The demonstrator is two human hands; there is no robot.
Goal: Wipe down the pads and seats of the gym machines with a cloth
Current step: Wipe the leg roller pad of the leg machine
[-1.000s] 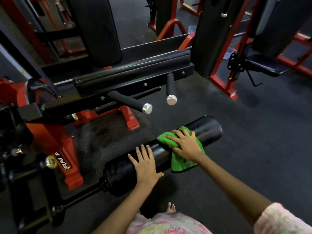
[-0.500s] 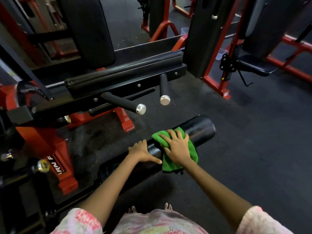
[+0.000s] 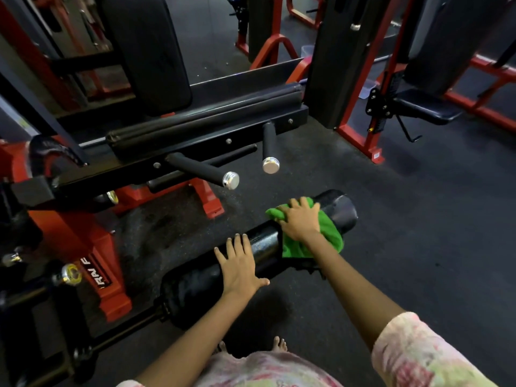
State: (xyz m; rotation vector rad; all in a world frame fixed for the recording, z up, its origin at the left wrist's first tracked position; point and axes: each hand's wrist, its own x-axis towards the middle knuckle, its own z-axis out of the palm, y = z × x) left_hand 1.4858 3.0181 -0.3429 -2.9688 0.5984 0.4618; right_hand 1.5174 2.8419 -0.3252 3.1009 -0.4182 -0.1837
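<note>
A long black roller pad [image 3: 195,286] lies low across the middle of the view, fixed to a bar at its left end. A green cloth [image 3: 329,233] is draped over its right part. My right hand [image 3: 300,219] presses flat on the cloth, fingers curled over the top of the roller. My left hand [image 3: 240,265] rests flat on the bare pad to the left of the cloth, fingers spread. A wide black back pad [image 3: 148,51] and a long flat pad [image 3: 203,121] belong to the machine behind.
Two black handles with chrome caps [image 3: 230,180] [image 3: 270,164] stick out toward me above the roller. The red machine frame [image 3: 103,275] stands at left. Another machine's dark seat [image 3: 427,107] is at the right. Dark rubber floor [image 3: 418,247] spreads to the right.
My right hand and the cloth have slid right along the roller toward its free end. My left hand has gone from gripping over the top to lying flat.
</note>
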